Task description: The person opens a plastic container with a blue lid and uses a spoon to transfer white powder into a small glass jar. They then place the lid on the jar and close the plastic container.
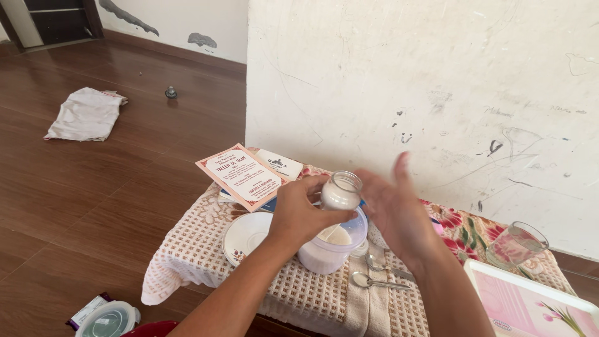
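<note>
Fingers (310, 190) of left hand (299, 215) clamped round jar (340, 191), tilted over tub (331, 246) on table (199, 249). Fingers of right hand (396, 209) spread apart, blurred, just right of jar, not touching. Spoons (374, 274) beside tub.

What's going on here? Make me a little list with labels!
left hand: holds a small glass jar of white powder, tilted over a tub
right hand: open, blurred, beside the jar
tub: white powder inside
saucer: left of the tub
spoons: two, right of the tub
glass: far right
booklets: behind the saucer
floor: white cloth
</note>
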